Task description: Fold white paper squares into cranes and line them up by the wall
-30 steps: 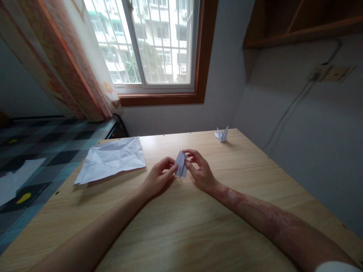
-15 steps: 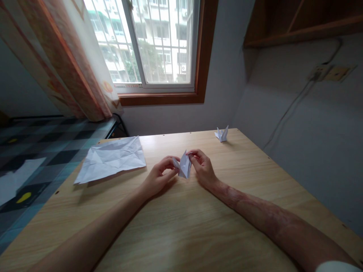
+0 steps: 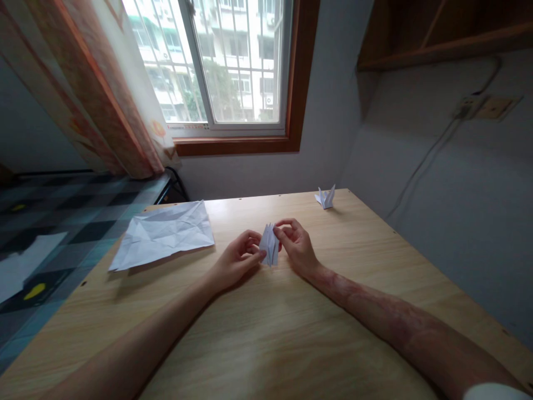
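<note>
Between my two hands, over the middle of the table, is a small piece of folded white paper [image 3: 269, 245] with pointed tips at its top. My left hand [image 3: 240, 254] pinches its lower left side, thumb in front. My right hand [image 3: 296, 244] has thumb and forefinger closed on its upper right edge. Farther back to the right stands a finished-looking origami crane [image 3: 326, 197], touched by neither hand. A large creased sheet of white paper [image 3: 166, 233] lies to the left of my left hand.
The wooden table [image 3: 250, 339] reaches to the wall below the window [image 3: 233, 61]. Left of it is a bed with a checked cover [image 3: 83, 205], with white paper [image 3: 31, 266] lying on it. A cable [image 3: 425, 161] hangs on the right wall, under a wooden shelf [image 3: 449, 47].
The folded paper was spread apart with its flaps open; now its flaps are together in a narrower, upright shape. My left hand has shifted slightly, its thumb now on the paper's front.
</note>
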`<action>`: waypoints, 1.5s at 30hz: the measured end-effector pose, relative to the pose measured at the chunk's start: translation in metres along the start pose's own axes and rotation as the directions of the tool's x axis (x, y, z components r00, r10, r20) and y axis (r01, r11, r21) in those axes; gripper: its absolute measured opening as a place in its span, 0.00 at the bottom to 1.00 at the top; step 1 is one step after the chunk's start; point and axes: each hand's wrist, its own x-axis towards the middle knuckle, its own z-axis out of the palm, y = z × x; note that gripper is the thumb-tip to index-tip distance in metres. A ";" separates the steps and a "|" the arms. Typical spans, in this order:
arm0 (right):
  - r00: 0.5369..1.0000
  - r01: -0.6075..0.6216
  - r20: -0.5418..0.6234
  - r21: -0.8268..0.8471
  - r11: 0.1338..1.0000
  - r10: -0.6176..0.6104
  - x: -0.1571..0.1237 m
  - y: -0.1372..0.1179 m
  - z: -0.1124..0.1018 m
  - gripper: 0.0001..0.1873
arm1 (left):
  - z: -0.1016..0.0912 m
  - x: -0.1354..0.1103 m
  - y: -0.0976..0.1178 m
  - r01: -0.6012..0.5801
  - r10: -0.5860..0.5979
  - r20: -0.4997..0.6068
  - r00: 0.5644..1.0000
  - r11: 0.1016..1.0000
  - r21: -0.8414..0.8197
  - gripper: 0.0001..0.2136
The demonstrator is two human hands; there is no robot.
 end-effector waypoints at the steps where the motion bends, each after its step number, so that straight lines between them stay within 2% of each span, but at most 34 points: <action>1: 1.000 -0.010 0.013 0.002 1.000 0.010 0.000 0.000 0.000 0.18 | 0.000 0.000 0.000 -0.010 0.010 -0.005 1.000 1.000 -0.011 0.16; 4: 0.998 -0.014 0.069 0.004 1.000 0.014 0.001 0.002 0.000 0.20 | 0.000 0.003 -0.002 -0.028 0.027 -0.040 0.999 0.999 -0.027 0.19; 8: 0.996 -0.008 0.086 0.006 1.000 0.008 0.001 0.005 0.001 0.21 | -0.001 0.006 -0.003 -0.051 0.050 -0.115 0.992 0.999 -0.005 0.17; 11: 0.997 -0.018 0.069 0.023 1.000 0.017 0.001 0.007 0.002 0.22 | -0.001 0.005 -0.001 -0.028 0.041 -0.168 0.985 0.996 0.079 0.17; 15: 0.994 -0.044 0.102 0.006 0.999 0.043 0.002 0.008 0.002 0.22 | -0.001 0.003 0.004 0.003 0.034 -0.213 0.976 0.985 0.171 0.17; 22: 0.987 -0.037 0.155 -0.038 0.999 0.042 0.001 0.008 0.001 0.20 | 0.000 0.006 0.000 -0.156 0.209 -0.247 0.946 0.964 0.217 0.10; 29: 0.978 -0.075 0.192 -0.046 0.996 0.083 0.000 0.010 -0.001 0.19 | -0.003 0.007 -0.003 -0.196 0.255 -0.213 0.943 0.945 0.263 0.08; 36: 0.984 -0.050 0.168 -0.081 0.996 0.063 0.000 0.008 0.000 0.19 | -0.004 0.005 -0.002 -0.116 0.158 -0.228 0.961 0.975 0.187 0.14; 45: 0.983 -0.076 0.163 -0.077 0.994 0.088 -0.001 0.008 0.001 0.22 | -0.004 0.006 -0.005 -0.109 0.146 -0.260 0.954 0.982 0.152 0.15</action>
